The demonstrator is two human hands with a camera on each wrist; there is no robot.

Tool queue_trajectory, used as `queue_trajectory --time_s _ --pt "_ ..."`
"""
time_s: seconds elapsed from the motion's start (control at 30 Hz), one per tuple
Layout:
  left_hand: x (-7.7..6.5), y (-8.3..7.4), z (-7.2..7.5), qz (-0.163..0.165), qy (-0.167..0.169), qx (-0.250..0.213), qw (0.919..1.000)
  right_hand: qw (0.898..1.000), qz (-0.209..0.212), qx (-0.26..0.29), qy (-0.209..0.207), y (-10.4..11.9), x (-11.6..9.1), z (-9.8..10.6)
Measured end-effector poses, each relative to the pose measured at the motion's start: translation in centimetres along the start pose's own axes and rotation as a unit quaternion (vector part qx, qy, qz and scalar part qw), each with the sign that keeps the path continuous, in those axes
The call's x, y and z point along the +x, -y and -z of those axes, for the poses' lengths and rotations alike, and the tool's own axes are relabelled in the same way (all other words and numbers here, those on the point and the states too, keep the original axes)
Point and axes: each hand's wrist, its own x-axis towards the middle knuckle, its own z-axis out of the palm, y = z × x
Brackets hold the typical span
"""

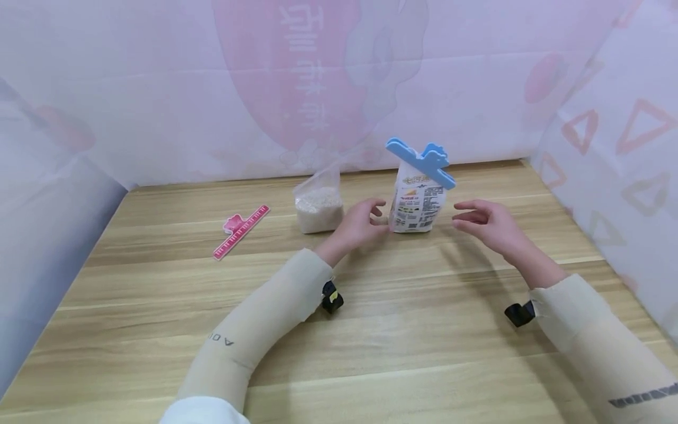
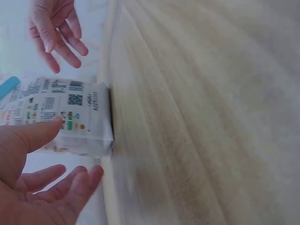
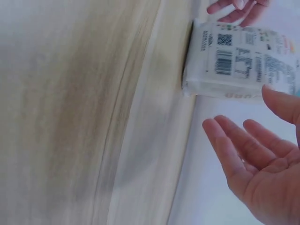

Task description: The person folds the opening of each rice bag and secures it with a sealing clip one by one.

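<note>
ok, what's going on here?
A person's left hand and right hand are on either side of an upright printed white bag, neither gripping it. A blue bag clip slants across its top. To the left, a clear bag of white grains stands, and a red bag clip lies on the wooden tabletop.

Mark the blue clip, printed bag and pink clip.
Blue clip (image 1: 421, 164): head view, middle of its long bar.
Printed bag (image 1: 418, 200): head view, middle of its printed face.
Pink clip (image 1: 242, 232): head view, middle of its striped bar.
</note>
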Motion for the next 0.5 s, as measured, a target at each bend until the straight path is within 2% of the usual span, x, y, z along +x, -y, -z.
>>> queue_trajectory --time_s 0.1,0.27,0.4,0.5 --pt "-1.1 0.0 0.3 -0.001 0.006 -0.003 1.0000 1.000 0.000 -0.002 -0.020 0.1 -1.1 0.1" --pt "-3.7 0.1 1.3 -0.021 0.015 -0.016 0.9995 0.999 0.014 0.009 -0.043 0.6 -2.7 -0.1" --pt "-6.3 0.9 3.0 -0.045 0.012 -0.036 0.9982 0.998 0.036 0.015 -0.051 1.7 -3.4 -1.0" --pt "-8.4 2.0 4.7 -0.052 0.008 -0.040 0.9978 0.997 0.056 0.010 -0.048 2.7 -3.6 -1.5"
